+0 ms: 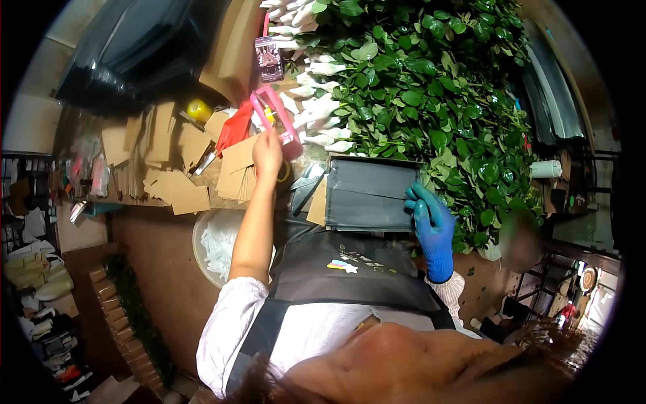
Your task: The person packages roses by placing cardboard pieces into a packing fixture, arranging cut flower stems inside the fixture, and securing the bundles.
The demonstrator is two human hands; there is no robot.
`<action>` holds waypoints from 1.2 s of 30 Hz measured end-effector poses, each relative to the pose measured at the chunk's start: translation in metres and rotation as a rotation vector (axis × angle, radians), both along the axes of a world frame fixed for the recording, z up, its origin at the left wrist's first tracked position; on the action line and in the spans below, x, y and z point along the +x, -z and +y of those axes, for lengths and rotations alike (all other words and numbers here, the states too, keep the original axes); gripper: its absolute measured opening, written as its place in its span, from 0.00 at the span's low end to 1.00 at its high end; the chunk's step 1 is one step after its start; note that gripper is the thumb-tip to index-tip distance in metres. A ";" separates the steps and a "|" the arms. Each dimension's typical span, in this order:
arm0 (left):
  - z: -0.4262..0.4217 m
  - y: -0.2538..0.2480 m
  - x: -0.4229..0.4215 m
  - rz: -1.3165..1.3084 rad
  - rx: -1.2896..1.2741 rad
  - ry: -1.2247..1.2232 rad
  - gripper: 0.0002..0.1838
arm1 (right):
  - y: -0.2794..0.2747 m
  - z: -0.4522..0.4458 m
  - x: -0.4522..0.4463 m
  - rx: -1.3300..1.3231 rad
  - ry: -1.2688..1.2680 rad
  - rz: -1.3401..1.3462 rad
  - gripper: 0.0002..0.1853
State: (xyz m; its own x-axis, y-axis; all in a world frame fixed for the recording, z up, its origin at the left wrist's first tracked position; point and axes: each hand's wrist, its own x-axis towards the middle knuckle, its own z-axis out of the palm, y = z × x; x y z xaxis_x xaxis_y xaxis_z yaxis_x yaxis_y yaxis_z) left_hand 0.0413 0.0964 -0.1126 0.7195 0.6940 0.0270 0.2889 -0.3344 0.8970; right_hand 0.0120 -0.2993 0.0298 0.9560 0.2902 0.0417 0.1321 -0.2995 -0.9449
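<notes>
Head view: bare left hand (267, 153) touches a pink frame (289, 126) beside white flower heads (319, 114); gloved right hand (434, 229), fingers bent, meets the black tray (370, 180) at its right edge. I cannot tell either grip. Apron (336, 259) lettering and printed card (269, 60) are unreadable.

The gloved right hand (436, 232) is blue and teal, the frame (289, 132) pink, the tray (370, 192) dark grey, the leaves (431, 87) green

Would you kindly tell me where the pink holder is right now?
In the head view, the pink holder is left of centre in the upper half, at the fingertips of the left hand, between the red item and the white-tipped stems.
</notes>
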 end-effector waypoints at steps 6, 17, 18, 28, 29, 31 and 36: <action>-0.043 0.025 -0.032 -0.017 -0.225 0.074 0.23 | -0.001 -0.001 0.000 -0.054 -0.015 0.006 0.19; -0.099 -0.096 -0.062 0.171 -0.083 0.412 0.17 | -0.012 -0.002 -0.003 -0.008 0.011 0.032 0.19; -0.115 -0.108 -0.061 0.071 0.130 0.477 0.18 | -0.012 0.000 -0.004 -0.009 -0.008 0.022 0.19; -0.124 -0.120 -0.072 0.572 0.680 0.591 0.34 | -0.029 0.024 0.000 -0.096 -0.262 -0.232 0.15; -0.116 -0.124 -0.081 0.642 0.562 0.626 0.37 | -0.027 0.025 0.001 -0.087 -0.278 -0.235 0.16; -0.099 -0.129 -0.092 0.679 0.346 0.651 0.32 | -0.016 0.028 0.001 -0.051 -0.275 -0.190 0.17; -0.030 -0.041 -0.064 0.089 0.138 0.111 0.20 | -0.016 0.055 0.007 0.025 -0.358 -0.127 0.18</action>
State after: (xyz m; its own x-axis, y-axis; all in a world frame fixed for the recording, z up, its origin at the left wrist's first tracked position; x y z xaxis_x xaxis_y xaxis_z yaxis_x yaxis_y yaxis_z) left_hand -0.0223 0.0665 -0.0714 0.7951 0.6045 0.0497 0.3192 -0.4867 0.8131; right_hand 0.0194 -0.2440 0.0456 0.7810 0.6025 0.1643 0.3405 -0.1902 -0.9208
